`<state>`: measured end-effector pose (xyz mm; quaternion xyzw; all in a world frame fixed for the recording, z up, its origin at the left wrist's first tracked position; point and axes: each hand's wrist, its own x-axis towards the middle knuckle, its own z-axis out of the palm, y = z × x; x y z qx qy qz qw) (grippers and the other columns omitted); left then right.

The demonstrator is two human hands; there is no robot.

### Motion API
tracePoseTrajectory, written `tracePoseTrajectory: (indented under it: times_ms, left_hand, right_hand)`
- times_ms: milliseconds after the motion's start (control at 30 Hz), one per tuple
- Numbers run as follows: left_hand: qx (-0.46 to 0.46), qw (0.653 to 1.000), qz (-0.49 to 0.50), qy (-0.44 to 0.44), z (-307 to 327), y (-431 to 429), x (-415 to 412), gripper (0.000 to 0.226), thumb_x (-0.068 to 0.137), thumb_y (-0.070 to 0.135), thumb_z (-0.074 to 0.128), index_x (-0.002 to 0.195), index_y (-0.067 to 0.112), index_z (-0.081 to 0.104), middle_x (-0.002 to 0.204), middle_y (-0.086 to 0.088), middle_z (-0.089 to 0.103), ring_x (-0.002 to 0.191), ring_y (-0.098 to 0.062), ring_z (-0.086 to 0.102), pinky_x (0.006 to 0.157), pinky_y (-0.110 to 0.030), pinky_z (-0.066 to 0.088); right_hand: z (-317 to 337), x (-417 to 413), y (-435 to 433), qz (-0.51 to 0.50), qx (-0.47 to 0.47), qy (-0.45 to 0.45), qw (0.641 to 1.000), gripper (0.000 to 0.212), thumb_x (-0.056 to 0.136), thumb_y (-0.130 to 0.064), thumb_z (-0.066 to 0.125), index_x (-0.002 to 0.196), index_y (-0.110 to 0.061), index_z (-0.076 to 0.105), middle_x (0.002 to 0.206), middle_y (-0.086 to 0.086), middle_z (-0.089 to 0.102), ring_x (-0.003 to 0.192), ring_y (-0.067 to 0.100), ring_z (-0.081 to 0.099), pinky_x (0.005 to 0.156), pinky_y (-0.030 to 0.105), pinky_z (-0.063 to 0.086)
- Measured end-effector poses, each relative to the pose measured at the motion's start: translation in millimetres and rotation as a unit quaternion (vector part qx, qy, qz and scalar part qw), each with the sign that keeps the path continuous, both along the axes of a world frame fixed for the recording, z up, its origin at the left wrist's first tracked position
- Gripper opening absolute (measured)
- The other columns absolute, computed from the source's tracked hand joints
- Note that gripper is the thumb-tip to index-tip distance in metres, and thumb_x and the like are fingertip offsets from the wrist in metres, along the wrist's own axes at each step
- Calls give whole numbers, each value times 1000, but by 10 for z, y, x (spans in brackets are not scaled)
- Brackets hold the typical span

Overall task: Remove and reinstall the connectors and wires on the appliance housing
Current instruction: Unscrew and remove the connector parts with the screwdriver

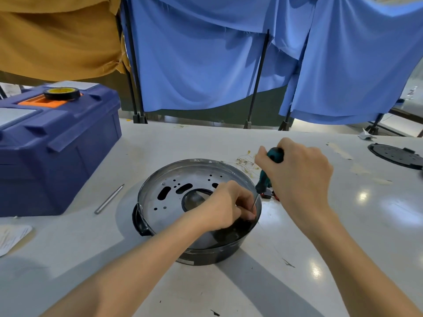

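The round dark appliance housing (174, 186) lies on the white table, its metal plate with slots and holes facing up. My right hand (297, 172) grips the green-and-black handle of a screwdriver (275, 155), whose shaft slants down into the housing's right side. Inside the housing, my left hand (229, 204) has its fingers curled and pinches at the screwdriver's tip; the part under the fingers is hidden. Loose thin wires with small connectors (246, 161) lie on the table just behind the housing.
A blue toolbox (52, 145) stands at the left with a roll of black tape (61, 93) on its lid. A metal rod (109, 199) lies beside the housing. A black round cover (397, 155) rests at the far right. Blue cloth screens hang behind.
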<state>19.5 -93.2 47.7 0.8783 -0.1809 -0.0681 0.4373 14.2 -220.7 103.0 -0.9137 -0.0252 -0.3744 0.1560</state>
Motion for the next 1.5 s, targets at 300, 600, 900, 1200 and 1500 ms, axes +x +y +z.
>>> tracePoseTrajectory:
  times_ms: [300,600,900,1200,1500]
  left_hand:
    - [-9,1000,0,27,15,1,1,3,80,-6,70,81,-2,70,82,-11,67,82,-19,61,89,-34,52]
    - [-4,1000,7,16,-6,-6,8,6,78,-7,72,77,-1,71,77,-6,67,79,-17,62,85,-31,53]
    - [-2,1000,12,2,-82,32,34,33,77,-2,74,59,23,65,61,11,63,61,0,58,64,-12,46]
    - [-99,994,-32,23,-41,112,24,14,73,-1,79,81,8,72,70,4,70,67,-3,64,66,-21,55]
    - [-308,951,-33,-12,108,64,-12,15,80,10,76,94,10,73,83,-7,74,75,-18,72,71,-21,55]
  right_hand:
    - [275,-23,-325,329,59,176,926,27,86,-22,69,112,-21,70,87,-2,75,64,10,72,77,28,56]
    - [274,-122,-271,299,-49,69,951,36,84,-42,63,90,-7,70,65,11,68,60,32,63,67,43,55]
    - [194,-136,-72,259,-58,42,963,37,87,-43,65,95,-6,70,68,5,63,65,27,55,71,38,52]
    - [86,-145,20,171,-32,12,985,35,88,-41,65,84,-6,64,66,11,64,62,29,53,64,36,47]
    - [33,-84,119,27,-10,5,1000,38,89,-43,60,70,-12,48,55,2,41,54,22,34,48,25,15]
